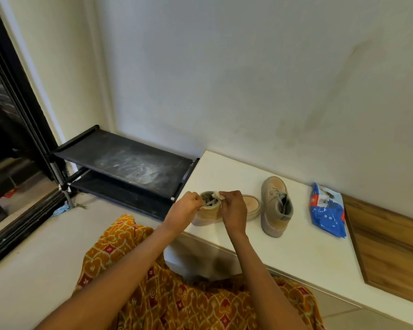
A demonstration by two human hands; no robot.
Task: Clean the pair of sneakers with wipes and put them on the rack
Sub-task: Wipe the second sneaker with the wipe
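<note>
Two tan sneakers stand on a low white table (303,256). The nearer sneaker (250,206) lies with its toe to the right, at the table's left end. My left hand (184,210) grips its heel collar. My right hand (233,209) pinches a crumpled white wipe (218,194) at the shoe's opening, over the laces. The second sneaker (273,206) stands free to the right, toe pointing away. A blue pack of wipes (327,211) lies further right. The black two-shelf rack (129,163) stands left of the table, against the wall.
The rack's top shelf is dusty and holds nothing. A wooden panel (391,248) adjoins the table on the right. A black sliding door frame (22,129) runs along the left. My patterned orange garment (177,296) fills the foreground.
</note>
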